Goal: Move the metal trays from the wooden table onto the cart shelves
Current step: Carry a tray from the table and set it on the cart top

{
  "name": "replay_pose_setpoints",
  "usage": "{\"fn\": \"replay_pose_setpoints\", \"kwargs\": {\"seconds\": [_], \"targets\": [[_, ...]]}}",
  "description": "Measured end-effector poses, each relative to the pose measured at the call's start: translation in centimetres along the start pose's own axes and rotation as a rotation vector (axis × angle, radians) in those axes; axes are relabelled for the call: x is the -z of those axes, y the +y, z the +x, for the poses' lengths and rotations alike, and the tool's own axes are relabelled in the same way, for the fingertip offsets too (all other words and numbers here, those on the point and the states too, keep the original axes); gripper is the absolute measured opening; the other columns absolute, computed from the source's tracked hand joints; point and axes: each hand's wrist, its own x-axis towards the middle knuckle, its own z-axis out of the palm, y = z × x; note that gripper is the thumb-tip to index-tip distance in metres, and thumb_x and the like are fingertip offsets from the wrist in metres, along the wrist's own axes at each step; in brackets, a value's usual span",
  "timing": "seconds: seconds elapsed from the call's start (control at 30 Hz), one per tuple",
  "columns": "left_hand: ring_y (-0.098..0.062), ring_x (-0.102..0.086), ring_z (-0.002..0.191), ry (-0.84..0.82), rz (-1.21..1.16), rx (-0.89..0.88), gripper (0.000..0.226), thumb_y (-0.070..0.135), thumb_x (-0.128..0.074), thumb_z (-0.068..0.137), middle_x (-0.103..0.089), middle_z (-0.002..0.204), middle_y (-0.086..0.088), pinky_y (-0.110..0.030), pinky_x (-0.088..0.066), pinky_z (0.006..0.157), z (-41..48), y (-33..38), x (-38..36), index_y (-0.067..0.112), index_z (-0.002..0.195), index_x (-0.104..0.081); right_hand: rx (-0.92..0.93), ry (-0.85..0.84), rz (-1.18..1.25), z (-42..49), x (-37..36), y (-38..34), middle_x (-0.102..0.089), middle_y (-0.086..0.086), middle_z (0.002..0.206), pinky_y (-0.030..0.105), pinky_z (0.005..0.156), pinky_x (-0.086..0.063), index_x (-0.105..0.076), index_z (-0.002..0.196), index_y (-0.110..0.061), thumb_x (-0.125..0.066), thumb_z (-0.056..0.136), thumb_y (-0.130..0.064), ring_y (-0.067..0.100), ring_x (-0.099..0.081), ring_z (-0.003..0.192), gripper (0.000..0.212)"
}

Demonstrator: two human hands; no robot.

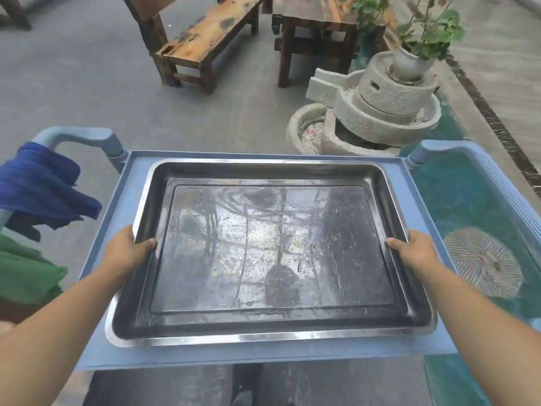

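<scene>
A large rectangular metal tray (272, 253), wet and reflective, lies over the blue top shelf of the cart (117, 218) and fills most of it. My left hand (128, 247) grips the tray's left rim, thumb inside the tray. On the opposite rim my right hand (412, 247) holds on the same way. I cannot tell whether the tray rests on the shelf or hovers just above it. A wooden table (316, 13) stands further back; no other trays show on it.
A blue cloth (44, 189) hangs over the cart's left handle (76, 136), with green cloth (26, 271) below it. A wooden bench (205, 33) stands ahead on the left. A stone mill with a potted plant (389, 95) is ahead on the right.
</scene>
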Motion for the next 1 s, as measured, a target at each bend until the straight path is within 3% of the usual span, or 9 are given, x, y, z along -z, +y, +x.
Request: {"fn": "replay_pose_setpoints", "kwargs": {"seconds": [0.07, 0.17, 0.3, 0.43, 0.57, 0.7, 0.83, 1.0], "targets": [[-0.035, -0.052, 0.079, -0.016, 0.017, 0.004, 0.032, 0.028, -0.07, 0.087, -0.055, 0.083, -0.016, -0.041, -0.042, 0.068, 0.0, 0.0, -0.2, 0.005, 0.087, -0.049, 0.001, -0.017, 0.018, 0.1, -0.4, 0.1, -0.057, 0.0, 0.074, 0.034, 0.07, -0.038, -0.056, 0.083, -0.013, -0.073, 0.086, -0.019, 0.027, -0.057, 0.079, 0.018], [-0.035, -0.05, 0.078, -0.007, 0.062, -0.002, 0.032, 0.028, -0.07, 0.088, -0.052, 0.08, -0.013, -0.04, -0.04, 0.067, 0.1, 0.1, -0.3, 0.003, 0.09, -0.05, 0.0, -0.024, 0.019, 0.4, -1.0, 0.4, -0.059, 0.004, 0.085, 0.034, 0.073, -0.038, -0.055, 0.087, -0.014, -0.071, 0.088, -0.019, 0.023, -0.053, 0.075, 0.017], [-0.037, -0.053, 0.08, -0.012, 0.071, 0.002, 0.033, 0.027, -0.069, 0.088, -0.054, 0.081, -0.016, -0.042, -0.043, 0.069, 0.2, 0.1, -0.6, 0.0, 0.094, -0.051, -0.002, -0.035, -0.02, 0.9, -1.3, 0.7, -0.065, 0.011, 0.094, 0.036, 0.074, -0.041, -0.061, 0.098, -0.011, -0.07, 0.088, -0.024, 0.031, -0.058, 0.085, 0.018], [-0.038, -0.056, 0.082, -0.004, 0.056, 0.011, 0.031, 0.027, -0.069, 0.087, -0.06, 0.086, -0.019, -0.047, -0.049, 0.074, 0.3, -0.1, -0.8, 0.001, 0.094, -0.054, -0.025, -0.012, -0.12, 1.0, -1.7, 0.7, -0.062, 0.022, 0.124, 0.044, 0.089, -0.044, -0.056, 0.127, 0.0, -0.067, 0.091, -0.029, 0.041, -0.056, 0.114, 0.047], [-0.038, -0.057, 0.083, 0.005, 0.024, 0.029, 0.034, 0.028, -0.071, 0.085, -0.06, 0.088, -0.017, -0.045, -0.048, 0.072, 0.2, -0.2, -0.8, 0.003, 0.099, -0.053, -0.009, 0.015, -0.161, 1.0, -1.9, 1.1, -0.066, 0.02, 0.099, 0.035, 0.069, -0.037, -0.059, 0.102, -0.002, -0.067, 0.09, -0.031, 0.037, -0.058, 0.089, 0.033], [-0.039, -0.056, 0.1, 0.08, -0.065, 0.021, 0.051, 0.032, -0.073, 0.083, -0.056, 0.108, -0.015, -0.041, -0.042, 0.077, -0.6, -0.1, -0.6, 0.01, 0.121, -0.047, 0.022, 0.064, -0.181, 0.6, -1.6, 1.0, -0.06, 0.013, 0.087, 0.036, 0.063, -0.037, -0.052, 0.105, -0.003, -0.068, 0.088, -0.035, 0.034, -0.056, 0.083, 0.039], [-0.036, -0.045, 0.117, 0.137, 0.058, -0.162, 0.061, 0.028, -0.077, 0.08, -0.047, 0.127, -0.021, -0.05, -0.042, 0.095, -2.2, 0.7, -0.5, 0.009, 0.128, -0.045, 0.149, 0.142, -0.224, -1.1, -1.3, 0.6, -0.05, 0.014, 0.123, 0.042, 0.082, -0.046, -0.045, 0.128, -0.008, -0.065, 0.089, -0.039, 0.034, -0.053, 0.105, 0.054], [-0.041, -0.041, 0.126, 0.15, 0.254, -0.391, 0.068, 0.037, -0.079, 0.077, -0.044, 0.135, -0.025, -0.054, -0.036, 0.106, -6.5, 2.0, -1.7, 0.005, 0.13, -0.052, 0.388, 0.164, -0.343, -4.5, -1.0, -0.1, -0.039, 0.019, 0.136, 0.049, 0.103, -0.038, -0.041, 0.134, -0.004, -0.067, 0.088, -0.035, 0.036, -0.036, 0.126, 0.061]]}}
